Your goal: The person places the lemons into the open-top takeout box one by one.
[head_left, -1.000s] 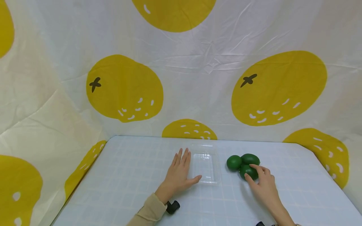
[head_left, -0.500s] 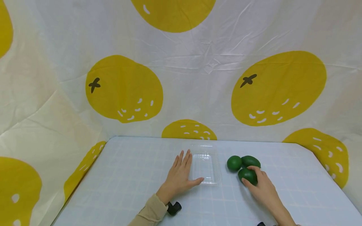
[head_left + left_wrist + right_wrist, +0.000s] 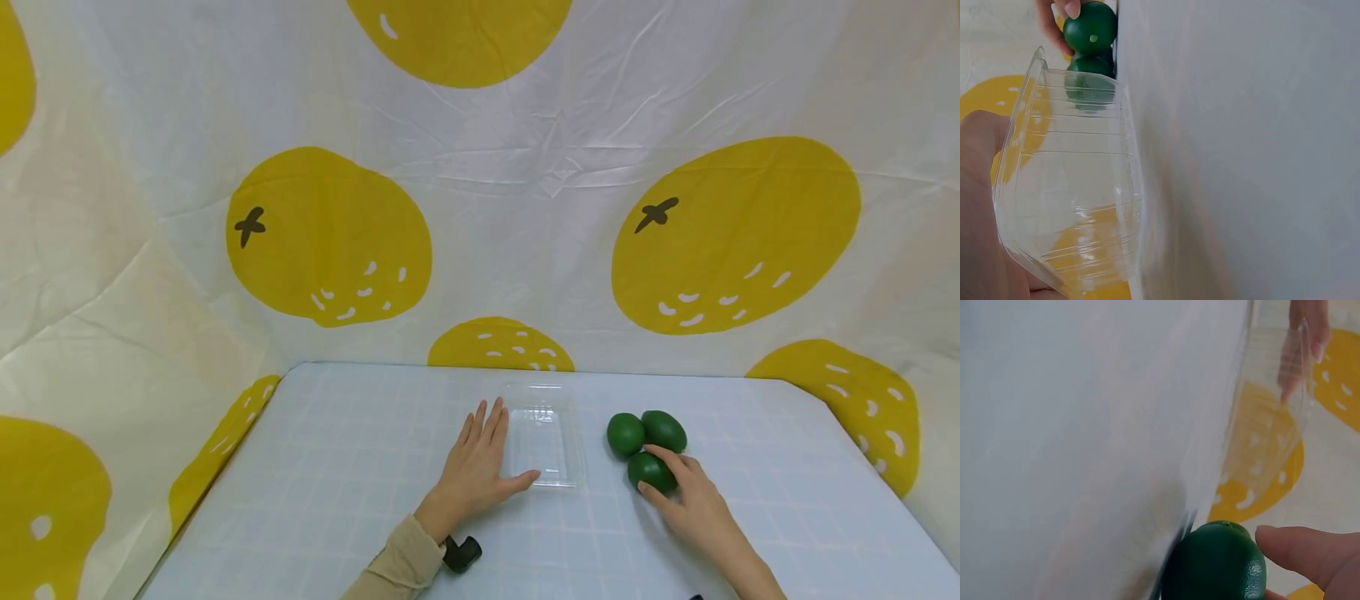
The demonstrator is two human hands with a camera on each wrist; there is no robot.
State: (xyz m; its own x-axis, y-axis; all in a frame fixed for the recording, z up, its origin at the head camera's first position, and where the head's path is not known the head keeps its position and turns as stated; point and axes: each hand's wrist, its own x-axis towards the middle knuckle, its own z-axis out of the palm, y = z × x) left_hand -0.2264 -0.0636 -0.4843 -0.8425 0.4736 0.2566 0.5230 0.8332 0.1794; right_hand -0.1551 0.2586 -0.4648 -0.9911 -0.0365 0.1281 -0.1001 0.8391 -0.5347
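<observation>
My right hand (image 3: 699, 504) holds a smooth dark green fruit (image 3: 651, 473) between thumb and fingers. The kind of fruit is unclear. Two similar fruits lie just behind it: a rounder one (image 3: 625, 436) to the left and a longer one (image 3: 666, 430) to the right. My left hand (image 3: 472, 473) lies along the left side of a clear plastic tray (image 3: 576, 446), fingers straight and thumb spread toward its near edge. The left wrist view shows the thumb beside the rim of the clear tray (image 3: 1013, 134). In the right wrist view my thumb (image 3: 1291, 547) touches the green fruit (image 3: 1215, 565).
A pale checked cloth (image 3: 330, 467) covers the table. Behind it hangs a white curtain (image 3: 517, 242) printed with large yellow fruits. A black wrist device (image 3: 462, 553) sits by my left cuff. A gap separates the tray from the fruits.
My right hand has drawn the near fruit slightly toward me and to the left. The two fruits behind have shifted a little. My left hand stays almost still at the tray.
</observation>
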